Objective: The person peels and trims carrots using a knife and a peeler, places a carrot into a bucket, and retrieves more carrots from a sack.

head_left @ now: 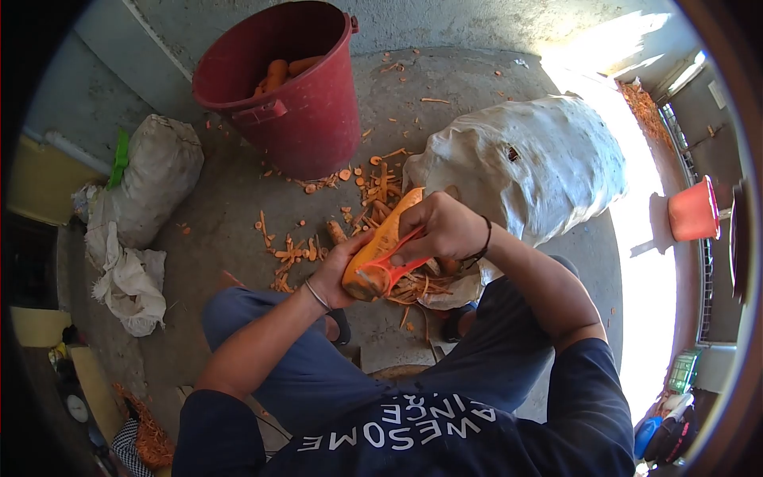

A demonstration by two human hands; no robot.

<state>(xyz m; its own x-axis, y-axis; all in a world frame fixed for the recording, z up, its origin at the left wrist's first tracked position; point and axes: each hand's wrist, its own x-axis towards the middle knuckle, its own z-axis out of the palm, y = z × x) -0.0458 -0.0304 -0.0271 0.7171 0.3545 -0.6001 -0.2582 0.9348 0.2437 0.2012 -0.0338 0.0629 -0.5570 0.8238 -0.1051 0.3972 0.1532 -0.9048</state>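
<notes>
A large carrot [372, 256] lies tilted between my hands, its thick dark-stained end towards me and its thin end pointing away. My left hand [338, 270] is wrapped round the thick end from the left side. In my right hand [435, 230] is an orange-red peeler [395, 266], pressed against the carrot's right side. The peeler's blade is hidden. Carrot peelings and cut ends [298, 253] lie on the floor beneath and beyond my hands.
A dark red bucket [306, 119] holding carrots stands ahead. A big white sack [532, 163] lies at the right. Other sacks [151, 183] lean at the left. A small red bucket [693, 211] sits far right, near sunlit floor.
</notes>
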